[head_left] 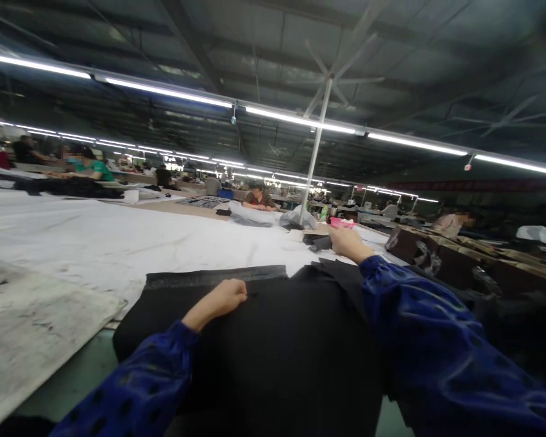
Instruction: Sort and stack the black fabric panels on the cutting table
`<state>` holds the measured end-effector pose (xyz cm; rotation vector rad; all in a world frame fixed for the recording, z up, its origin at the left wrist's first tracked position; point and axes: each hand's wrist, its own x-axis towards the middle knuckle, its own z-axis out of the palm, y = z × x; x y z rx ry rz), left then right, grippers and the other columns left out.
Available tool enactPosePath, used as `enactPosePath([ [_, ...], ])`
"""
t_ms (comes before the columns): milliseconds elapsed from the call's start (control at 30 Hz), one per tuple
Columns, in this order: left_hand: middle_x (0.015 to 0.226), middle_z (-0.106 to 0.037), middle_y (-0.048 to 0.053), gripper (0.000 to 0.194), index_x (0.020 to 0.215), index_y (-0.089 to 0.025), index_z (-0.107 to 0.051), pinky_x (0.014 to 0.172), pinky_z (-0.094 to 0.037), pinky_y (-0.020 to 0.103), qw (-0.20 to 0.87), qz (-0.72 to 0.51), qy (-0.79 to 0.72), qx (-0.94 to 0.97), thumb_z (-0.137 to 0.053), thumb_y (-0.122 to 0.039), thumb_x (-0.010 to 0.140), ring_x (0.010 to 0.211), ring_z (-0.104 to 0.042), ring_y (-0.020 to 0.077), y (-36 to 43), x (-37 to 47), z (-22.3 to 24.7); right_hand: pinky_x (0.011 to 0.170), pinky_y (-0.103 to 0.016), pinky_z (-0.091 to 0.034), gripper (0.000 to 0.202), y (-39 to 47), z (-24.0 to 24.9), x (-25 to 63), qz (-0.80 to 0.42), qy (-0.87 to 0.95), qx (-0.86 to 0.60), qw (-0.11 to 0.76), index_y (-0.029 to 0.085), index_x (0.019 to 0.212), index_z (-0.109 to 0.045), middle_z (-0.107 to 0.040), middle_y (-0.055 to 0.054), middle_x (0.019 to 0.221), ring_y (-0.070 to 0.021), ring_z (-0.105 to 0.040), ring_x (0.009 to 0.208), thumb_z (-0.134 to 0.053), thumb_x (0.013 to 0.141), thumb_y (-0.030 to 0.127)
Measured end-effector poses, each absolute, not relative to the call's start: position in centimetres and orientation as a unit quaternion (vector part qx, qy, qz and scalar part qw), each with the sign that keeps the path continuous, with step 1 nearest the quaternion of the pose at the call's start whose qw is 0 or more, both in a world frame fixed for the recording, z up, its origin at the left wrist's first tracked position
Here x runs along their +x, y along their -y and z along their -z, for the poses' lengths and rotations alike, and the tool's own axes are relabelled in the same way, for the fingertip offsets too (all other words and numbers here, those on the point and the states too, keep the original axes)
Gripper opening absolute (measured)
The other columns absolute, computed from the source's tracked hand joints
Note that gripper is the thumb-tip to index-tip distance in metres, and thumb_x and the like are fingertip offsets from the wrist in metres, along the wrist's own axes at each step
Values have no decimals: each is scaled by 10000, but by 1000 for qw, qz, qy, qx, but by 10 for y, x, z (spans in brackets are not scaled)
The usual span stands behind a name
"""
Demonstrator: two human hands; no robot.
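Observation:
A large piece of black fabric (291, 346) lies over the near edge of the table, with a greyish strip (200, 278) along its far edge. My left hand (222, 297) is closed on the black fabric, thumb and fingers pinched at its surface. Farther out and to the right, my right hand (348, 243) is raised above the table with its fingers curled together. Small dark cloth pieces (317, 242) show right beside its fingers. Whatever those fingers hold, if anything, is hidden. Both forearms are in shiny blue sleeves.
White sheeting (118, 233) covers the long table. A stained pale board (36, 328) is at the left. A metal pole (316, 152) rises beyond my right hand, near a pink basket (343, 223). Dark-sided boxes (455, 261) line the right. Several people work farther back.

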<state>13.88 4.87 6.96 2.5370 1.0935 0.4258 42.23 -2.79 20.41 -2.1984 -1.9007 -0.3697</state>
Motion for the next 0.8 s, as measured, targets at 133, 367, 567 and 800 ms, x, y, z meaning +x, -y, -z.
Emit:
enactPosePath([
  [133, 775, -675, 47, 119, 729, -171, -639, 637, -405, 244, 173, -140, -409, 885, -522, -150, 722, 739, -609, 173, -59, 145, -46, 846, -236, -458, 299, 15, -172, 376, 85, 729, -671, 105, 160, 1038, -686, -701, -73, 1020, -168, -631, 937, -461, 853, 89],
  [367, 796, -685, 57, 127, 744, -196, -662, 654, -412, 270, 175, -150, -430, 873, -540, -163, 725, 774, -624, 210, -52, 142, -46, 886, -309, -470, 364, 2, -61, 325, 15, 853, -511, 110, 133, 1136, -644, -655, -119, 1098, -193, -613, 991, -463, 833, 47],
  [567, 805, -709, 9, 126, 794, -201, -695, 691, -438, 230, 234, -214, -412, 854, -596, -275, 767, 785, -642, 167, -50, 106, -34, 926, -335, -457, 322, 3, -32, 329, 22, 825, -540, 163, 121, 1139, -624, -647, -111, 1091, -199, -592, 1020, -522, 837, 73],
  [800, 856, -675, 13, 137, 850, -188, -708, 734, -444, 238, 178, -314, -358, 861, -582, -155, 806, 817, -623, 153, -32, 72, -12, 936, -343, -457, 317, 3, -29, 331, 19, 835, -527, 155, 133, 1120, -634, -648, -99, 1099, -196, -586, 1034, -485, 849, 66],
])
